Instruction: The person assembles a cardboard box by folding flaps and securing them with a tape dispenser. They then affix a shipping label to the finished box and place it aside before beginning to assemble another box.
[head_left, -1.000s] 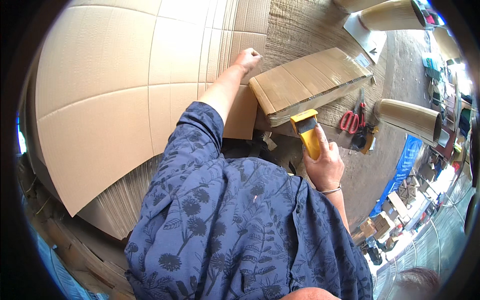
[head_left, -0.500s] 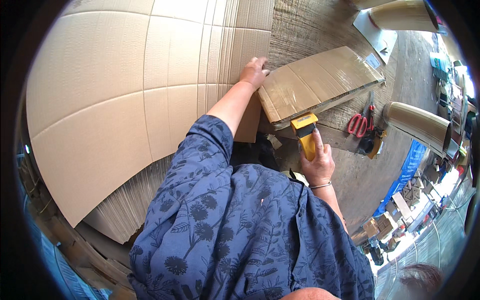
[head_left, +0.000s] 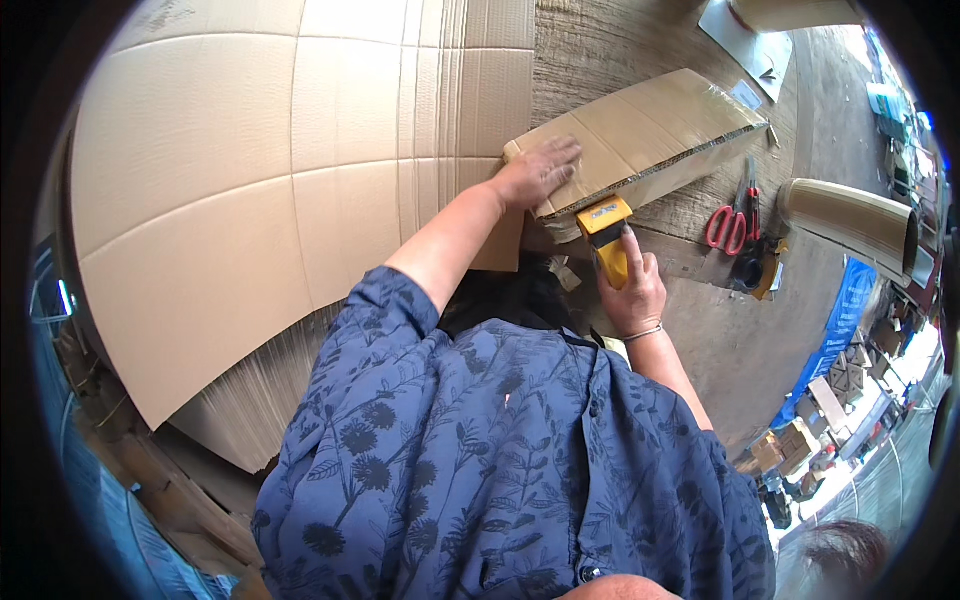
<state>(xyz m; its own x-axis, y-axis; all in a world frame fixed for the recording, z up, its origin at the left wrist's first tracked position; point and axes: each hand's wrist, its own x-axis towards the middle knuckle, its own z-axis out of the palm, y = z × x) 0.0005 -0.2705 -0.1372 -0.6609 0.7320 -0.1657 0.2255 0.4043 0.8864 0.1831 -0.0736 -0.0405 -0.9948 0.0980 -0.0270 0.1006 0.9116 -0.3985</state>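
A thick folded cardboard piece (head_left: 650, 130), with layered corrugated edges and shiny clear film or tape on it, lies at a slant on the worn wooden table (head_left: 590, 50). My left hand (head_left: 540, 172) rests on its left end, palm down, fingers stretched out and slightly blurred. In my right hand (head_left: 637, 295) is a yellow hand tool (head_left: 606, 222) with a blocky head and a black band; its exact kind is unclear. The head sits against the near edge of the folded cardboard, and my index finger lies along the tool's side.
A tall stack of creased cardboard sheets (head_left: 220, 130) fills the left. Right of the folded piece lie red-handled scissors (head_left: 728, 228) and a black-and-tan item (head_left: 757, 268). Curled cardboard (head_left: 850, 222) stands farther right, near a blue printed sheet (head_left: 838, 320). A pale board (head_left: 748, 45) lies at the back.
My left hand has moved from the cardboard stack's edge rightward onto the folded piece. The yellow tool stays at the near edge in my right hand. The whole view has shifted slightly.
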